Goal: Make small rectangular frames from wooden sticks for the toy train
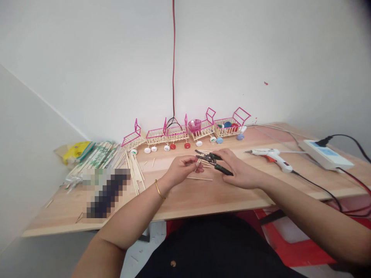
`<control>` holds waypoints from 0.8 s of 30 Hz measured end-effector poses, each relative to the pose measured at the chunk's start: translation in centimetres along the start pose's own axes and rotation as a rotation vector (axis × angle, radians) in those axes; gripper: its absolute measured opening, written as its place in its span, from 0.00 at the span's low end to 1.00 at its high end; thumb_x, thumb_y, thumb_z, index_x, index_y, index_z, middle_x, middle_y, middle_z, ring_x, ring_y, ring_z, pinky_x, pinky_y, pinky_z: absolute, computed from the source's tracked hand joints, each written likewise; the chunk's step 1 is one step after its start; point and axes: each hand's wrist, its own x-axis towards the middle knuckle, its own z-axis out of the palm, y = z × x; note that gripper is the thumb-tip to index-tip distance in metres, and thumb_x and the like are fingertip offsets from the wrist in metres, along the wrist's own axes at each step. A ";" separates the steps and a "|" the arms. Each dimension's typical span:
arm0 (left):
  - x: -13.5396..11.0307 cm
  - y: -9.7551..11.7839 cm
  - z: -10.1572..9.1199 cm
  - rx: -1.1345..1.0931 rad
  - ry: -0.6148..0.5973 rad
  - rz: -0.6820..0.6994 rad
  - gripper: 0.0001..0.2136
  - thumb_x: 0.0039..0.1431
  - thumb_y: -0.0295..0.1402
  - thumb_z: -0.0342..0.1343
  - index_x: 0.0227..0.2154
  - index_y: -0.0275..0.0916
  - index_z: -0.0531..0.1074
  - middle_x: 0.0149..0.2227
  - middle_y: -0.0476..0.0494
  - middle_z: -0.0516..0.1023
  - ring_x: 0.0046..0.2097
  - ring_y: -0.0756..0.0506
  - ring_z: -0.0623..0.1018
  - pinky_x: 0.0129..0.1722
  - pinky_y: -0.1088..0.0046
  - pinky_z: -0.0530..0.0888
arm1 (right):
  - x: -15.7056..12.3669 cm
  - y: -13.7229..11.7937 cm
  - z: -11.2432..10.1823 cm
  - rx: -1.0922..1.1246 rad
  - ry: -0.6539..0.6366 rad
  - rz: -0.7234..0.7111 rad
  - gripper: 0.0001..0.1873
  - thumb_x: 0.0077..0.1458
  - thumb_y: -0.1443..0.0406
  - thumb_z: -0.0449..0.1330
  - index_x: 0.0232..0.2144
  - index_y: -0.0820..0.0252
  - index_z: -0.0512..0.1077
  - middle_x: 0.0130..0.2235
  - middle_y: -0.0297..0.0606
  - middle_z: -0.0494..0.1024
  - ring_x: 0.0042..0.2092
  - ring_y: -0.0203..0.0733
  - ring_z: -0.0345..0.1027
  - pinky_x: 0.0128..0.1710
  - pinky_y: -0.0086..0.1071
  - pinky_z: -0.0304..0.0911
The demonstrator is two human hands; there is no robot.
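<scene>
My right hand (236,170) grips the dark green handles of a pair of pliers (218,163), whose jaws point left and stand apart. Between those jaws sits a short piece of pale wooden stick (199,161), pinched in the fingertips of my left hand (185,168). A loose stick (199,178) lies on the table just below, and a few more sticks lie behind the pliers. Past both hands stands a row of small stick-built carts with magenta rims, among them one cart (177,136) with red bottle-cap wheels.
Loose sticks (135,173) and bagged chopsticks (97,158) lie left, beside a yellow packet (78,151). A white glue gun (272,156) rests right, its cord trailing off the wooden table (174,204). Beyond it is a power strip (326,154). A blurred patch hides something front left.
</scene>
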 end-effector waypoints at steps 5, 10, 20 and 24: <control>0.0 -0.2 0.0 0.071 -0.025 0.027 0.12 0.52 0.38 0.58 0.31 0.33 0.73 0.30 0.41 0.77 0.33 0.48 0.78 0.36 0.72 0.74 | 0.2 -0.5 0.1 -0.003 -0.005 -0.019 0.39 0.40 0.71 0.55 0.57 0.58 0.53 0.52 0.47 0.60 0.56 0.53 0.53 0.56 0.48 0.50; 0.0 -0.4 -0.1 0.120 -0.043 0.051 0.12 0.54 0.39 0.57 0.32 0.32 0.73 0.31 0.41 0.78 0.33 0.48 0.78 0.36 0.72 0.74 | 0.2 -0.6 0.0 -0.024 -0.010 -0.011 0.38 0.40 0.70 0.55 0.57 0.59 0.54 0.51 0.47 0.61 0.55 0.53 0.54 0.56 0.48 0.51; 0.1 -0.8 -0.2 0.111 -0.068 0.013 0.13 0.53 0.39 0.57 0.34 0.31 0.73 0.32 0.41 0.78 0.34 0.48 0.79 0.36 0.72 0.75 | 0.0 -0.2 0.1 0.012 -0.003 -0.005 0.38 0.39 0.71 0.55 0.56 0.58 0.56 0.50 0.46 0.62 0.54 0.51 0.55 0.55 0.47 0.53; 0.2 -0.9 -0.1 0.074 -0.069 0.008 0.13 0.52 0.39 0.59 0.32 0.31 0.72 0.31 0.42 0.77 0.33 0.48 0.78 0.36 0.72 0.74 | 0.0 0.0 0.2 0.014 -0.018 -0.006 0.38 0.39 0.72 0.55 0.56 0.58 0.56 0.49 0.45 0.63 0.53 0.50 0.56 0.55 0.46 0.53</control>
